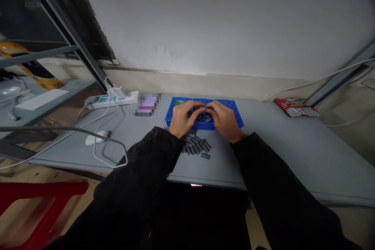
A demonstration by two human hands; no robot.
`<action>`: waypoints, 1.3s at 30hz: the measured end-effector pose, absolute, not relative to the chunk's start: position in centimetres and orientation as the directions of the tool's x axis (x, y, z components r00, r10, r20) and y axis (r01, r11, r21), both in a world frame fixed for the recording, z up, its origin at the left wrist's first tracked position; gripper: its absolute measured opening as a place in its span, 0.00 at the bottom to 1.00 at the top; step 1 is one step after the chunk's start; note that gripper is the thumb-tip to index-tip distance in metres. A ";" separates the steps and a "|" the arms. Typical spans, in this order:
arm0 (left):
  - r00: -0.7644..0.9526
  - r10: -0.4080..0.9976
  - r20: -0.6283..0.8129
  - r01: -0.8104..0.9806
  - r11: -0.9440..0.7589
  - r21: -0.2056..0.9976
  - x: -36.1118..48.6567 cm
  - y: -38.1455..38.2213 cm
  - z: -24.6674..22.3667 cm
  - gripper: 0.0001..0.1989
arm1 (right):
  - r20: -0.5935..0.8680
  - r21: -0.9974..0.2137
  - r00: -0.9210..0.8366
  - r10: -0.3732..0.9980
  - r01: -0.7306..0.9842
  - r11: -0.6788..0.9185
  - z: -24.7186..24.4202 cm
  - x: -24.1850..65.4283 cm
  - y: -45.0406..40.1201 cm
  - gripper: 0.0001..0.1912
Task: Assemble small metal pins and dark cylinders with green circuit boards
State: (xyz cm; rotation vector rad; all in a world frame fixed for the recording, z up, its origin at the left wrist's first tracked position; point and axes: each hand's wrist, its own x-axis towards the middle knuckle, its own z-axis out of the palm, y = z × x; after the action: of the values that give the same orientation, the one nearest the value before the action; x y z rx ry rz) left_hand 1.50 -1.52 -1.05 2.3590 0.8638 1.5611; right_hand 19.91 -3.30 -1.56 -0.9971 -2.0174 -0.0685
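Both of my hands meet above a blue compartment tray (239, 117). My left hand (185, 117) has its thumb and fingers pinched together, and my right hand (225, 119) is pinched against it from the other side. Something small and dark sits between the fingertips, too small to make out. Small metal pieces (204, 118) lie in the tray's middle compartment, and something green (179, 102) is in its left one. In front of the tray, several dark grey cylinders (195, 145) lie in a pile, with a single cylinder (205, 156) beside it.
A power strip (114, 100) with white cables, a purple object (148, 104) and a white object (97, 137) are on the left of the table (281, 152). A red packet (296, 107) lies at the right. A red stool (43, 199) stands at lower left.
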 end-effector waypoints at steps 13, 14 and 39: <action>0.278 0.541 0.794 0.364 -0.824 0.434 1.5 -1.4 -1.1 0.07 | 0.733 -0.286 -0.315 0.604 0.662 0.693 -1.6 20.0 -3.2 0.12; 0.278 0.542 0.793 0.365 -0.823 0.434 1.5 -1.4 -1.1 0.07 | 0.732 -0.285 -0.314 0.604 0.664 0.691 -1.6 20.0 -3.2 0.11; 0.284 0.531 0.798 0.358 -0.831 0.425 1.5 -1.3 -1.2 0.07 | 0.727 -0.301 -0.313 0.611 0.655 0.693 -1.7 20.1 -3.2 0.11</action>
State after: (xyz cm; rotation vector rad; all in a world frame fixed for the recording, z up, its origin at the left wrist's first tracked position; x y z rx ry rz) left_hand 1.47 -1.30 -1.15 2.3822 0.8335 1.5810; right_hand 20.05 -3.19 -1.72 -0.9722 -2.0148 -0.0617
